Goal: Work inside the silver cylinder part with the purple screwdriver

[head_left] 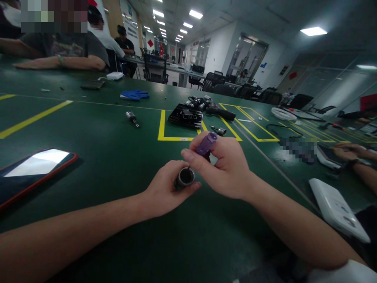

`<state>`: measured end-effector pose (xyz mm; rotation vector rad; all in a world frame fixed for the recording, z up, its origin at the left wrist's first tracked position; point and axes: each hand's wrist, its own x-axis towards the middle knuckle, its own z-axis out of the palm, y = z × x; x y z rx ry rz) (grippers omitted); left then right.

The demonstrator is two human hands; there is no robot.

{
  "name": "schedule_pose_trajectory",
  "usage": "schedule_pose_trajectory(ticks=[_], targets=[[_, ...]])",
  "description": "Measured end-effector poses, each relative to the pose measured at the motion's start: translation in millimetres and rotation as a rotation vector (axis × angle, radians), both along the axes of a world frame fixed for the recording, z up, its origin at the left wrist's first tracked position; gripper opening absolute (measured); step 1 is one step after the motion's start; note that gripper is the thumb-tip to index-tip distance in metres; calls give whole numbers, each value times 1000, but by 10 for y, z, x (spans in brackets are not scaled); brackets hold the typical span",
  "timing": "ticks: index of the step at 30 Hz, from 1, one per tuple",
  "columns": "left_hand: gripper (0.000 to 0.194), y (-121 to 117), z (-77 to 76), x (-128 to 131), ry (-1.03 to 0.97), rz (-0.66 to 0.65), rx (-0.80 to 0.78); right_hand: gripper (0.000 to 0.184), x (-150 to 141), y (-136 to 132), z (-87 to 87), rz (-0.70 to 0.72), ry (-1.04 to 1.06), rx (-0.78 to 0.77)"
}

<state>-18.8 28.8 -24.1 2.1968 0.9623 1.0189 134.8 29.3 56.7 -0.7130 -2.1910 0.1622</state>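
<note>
- the left hand [163, 182] is gripping the tube [186, 177] over the counter [165, 255], its open mouth facing up toward the wearer.
- the right hand [228, 163] is pinching the purple tool [207, 144] between thumb and fingers.
- the tube is sitting just below and left of the right hand; the tool's thin tip is pointing down at its mouth.
- the tube's long axis is running away from view, so its length is hiding.
- whether the tip is touching the rim cannot be told.

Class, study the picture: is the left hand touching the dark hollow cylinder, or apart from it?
Touching. The head view shows the left hand holding the dark hollow cylinder, its digits curled around the sides.
</note>
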Motion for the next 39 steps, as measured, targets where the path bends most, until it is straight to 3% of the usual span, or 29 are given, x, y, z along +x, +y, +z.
schedule_pose_trajectory(ticks=[4, 11, 26, 34, 39], targets=[[25, -26, -2, -10, 3, -34, -20, 24, -82, 39, 55, 20, -24, -68], [29, -36, 10, -23, 74, -19, -36, 24, -13, 69, 55, 59, 59, -36], [24, -35, 51, -16, 81, -17, -50, 17, 45, 90, 52, 185, 198, -236], [30, -28, 13, -15, 63, -34, -79, 17, 54, 76, 43, 213, 42, -71], [25, -23, 27, -15, 55, -40, -81, 16, 70, 50, 61, 212, 51, -79]])
